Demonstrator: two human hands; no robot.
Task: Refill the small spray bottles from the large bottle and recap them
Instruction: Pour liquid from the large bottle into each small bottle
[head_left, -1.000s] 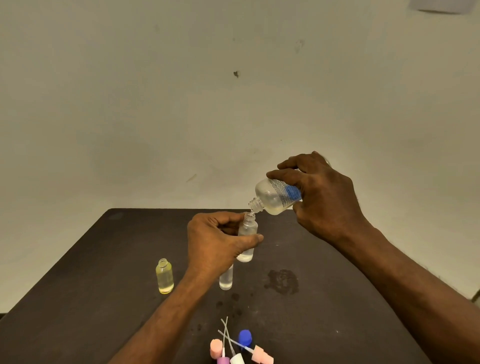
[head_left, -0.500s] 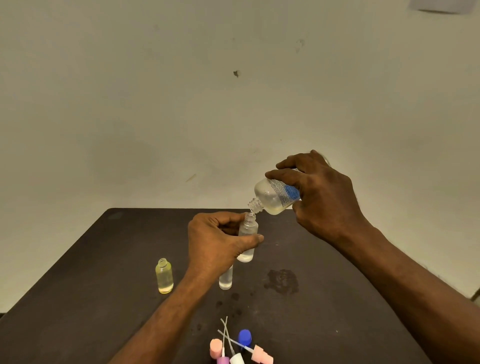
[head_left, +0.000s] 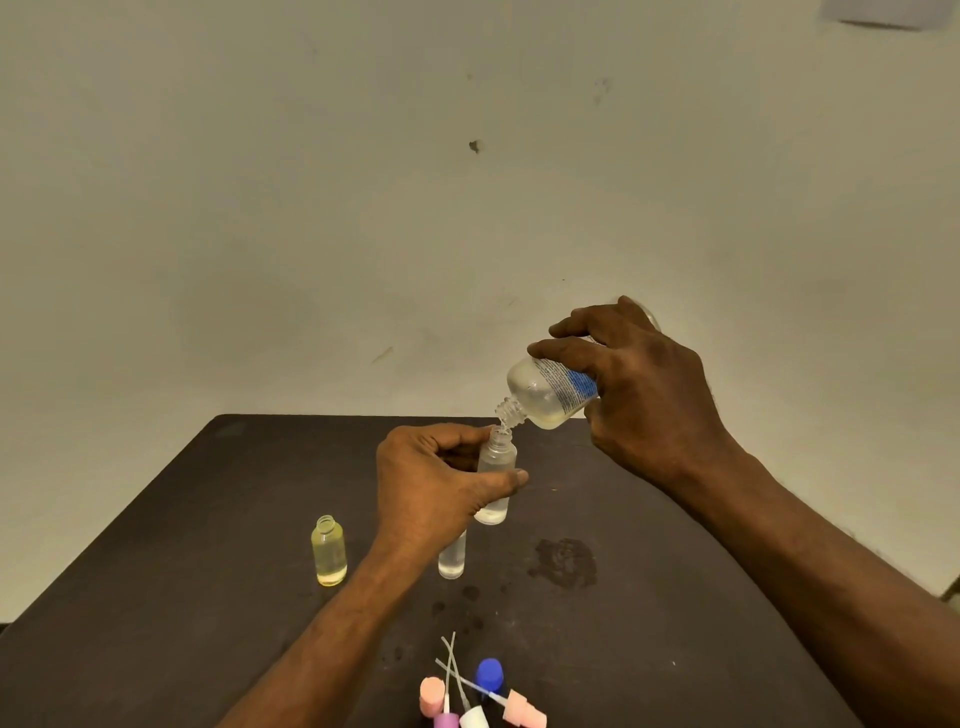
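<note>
My left hand (head_left: 436, 483) grips a small clear spray bottle (head_left: 496, 475), uncapped and upright above the dark table (head_left: 156, 597). My right hand (head_left: 644, 384) holds the large clear bottle (head_left: 545, 395) with a blue-and-white label, tilted neck-down so its mouth sits just over the small bottle's mouth. Liquid fills the small bottle's lower part. A small uncapped yellowish bottle (head_left: 329, 551) stands to the left. Another clear small bottle (head_left: 452, 561) stands partly hidden behind my left wrist.
Several spray caps with dip tubes lie at the table's near edge: pink (head_left: 432, 696), blue (head_left: 489, 674), purple (head_left: 447, 721), white (head_left: 474, 719) and another pink one (head_left: 524, 711). A wet spill patch (head_left: 563, 562) and drops mark the table. A plain wall stands behind.
The large bottle has lifted and tilted slightly in my right hand. My left hand and the small bottle have stayed in place.
</note>
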